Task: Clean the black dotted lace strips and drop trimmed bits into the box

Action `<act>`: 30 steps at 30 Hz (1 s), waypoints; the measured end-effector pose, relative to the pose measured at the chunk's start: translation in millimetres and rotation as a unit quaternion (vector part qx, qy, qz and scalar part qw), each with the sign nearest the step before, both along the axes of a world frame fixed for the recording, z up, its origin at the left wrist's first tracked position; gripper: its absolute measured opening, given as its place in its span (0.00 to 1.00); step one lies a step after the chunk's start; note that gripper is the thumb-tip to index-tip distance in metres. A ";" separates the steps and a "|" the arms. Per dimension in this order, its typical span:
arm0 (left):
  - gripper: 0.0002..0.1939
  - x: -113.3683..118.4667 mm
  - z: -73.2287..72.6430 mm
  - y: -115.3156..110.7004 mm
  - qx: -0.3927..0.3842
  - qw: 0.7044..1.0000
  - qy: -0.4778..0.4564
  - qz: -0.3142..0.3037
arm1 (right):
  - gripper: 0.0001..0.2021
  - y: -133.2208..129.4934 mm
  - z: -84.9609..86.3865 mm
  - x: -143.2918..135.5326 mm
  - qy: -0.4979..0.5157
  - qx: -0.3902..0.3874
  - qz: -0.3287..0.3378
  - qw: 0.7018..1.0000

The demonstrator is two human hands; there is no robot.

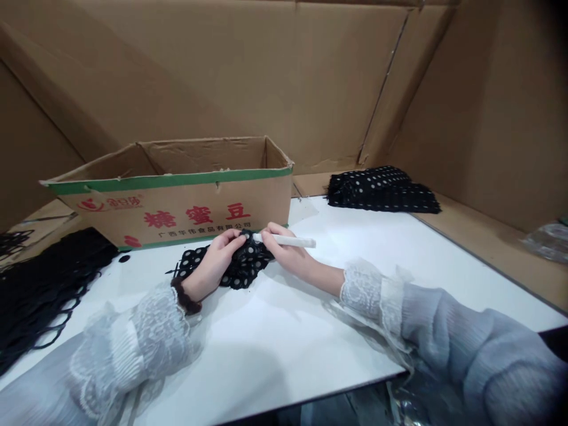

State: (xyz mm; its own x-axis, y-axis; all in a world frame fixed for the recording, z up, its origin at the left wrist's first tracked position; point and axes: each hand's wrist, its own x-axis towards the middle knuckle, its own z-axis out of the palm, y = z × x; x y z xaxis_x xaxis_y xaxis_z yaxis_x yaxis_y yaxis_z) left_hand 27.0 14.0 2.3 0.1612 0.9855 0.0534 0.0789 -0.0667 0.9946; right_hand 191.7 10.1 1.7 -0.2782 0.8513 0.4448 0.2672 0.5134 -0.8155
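A bunched piece of black fabric with pale dots (242,273) lies on the white table (248,343), in front of the cardboard box. My left hand (216,257) pinches the fabric's upper part between thumb and fingers. From the other side, my right hand (284,251) grips a white pen-like tool (295,241). The tool's narrow end points left and meets the fabric close to my left fingertips. Its tip is too small to make out.
An open cardboard box (177,207) with a green rim stands behind my hands. Folded dotted black fabric (381,189) lies at the back right. A black lacy pile (48,290) covers the left side. Clear plastic (550,241) sits at the far right.
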 end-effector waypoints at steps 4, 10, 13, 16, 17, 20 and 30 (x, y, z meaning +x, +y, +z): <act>0.10 -0.6 -0.8 2.2 0.017 1.000 0.010 0.016 | 0.14 -0.6 1.0 2.1 0.017 -0.026 0.018 0.999; 0.09 1.6 -1.9 0.1 0.074 0.994 0.078 0.009 | 0.14 2.6 -2.0 0.8 0.001 -0.043 0.021 0.999; 0.08 3.1 -2.6 -2.2 0.116 0.986 0.119 0.022 | 0.13 5.6 -3.3 -2.1 -0.036 -0.022 0.008 0.999; 0.08 3.0 -4.5 -2.3 0.134 0.983 0.123 0.023 | 0.13 8.9 -3.1 -6.0 -0.054 0.007 -0.019 0.998; 0.08 2.7 -5.0 -2.2 0.134 0.984 0.119 0.020 | 0.13 10.0 -3.0 -7.0 -0.054 0.015 -0.027 0.998; 0.10 2.0 -5.5 -2.5 0.126 0.986 0.107 -0.001 | 0.13 12.7 -3.4 -7.8 -0.034 0.027 -0.042 0.998; 0.08 -7.9 -18.9 12.5 0.070 0.994 -0.025 0.084 | 0.16 12.9 -1.1 11.3 0.017 -0.059 0.027 0.998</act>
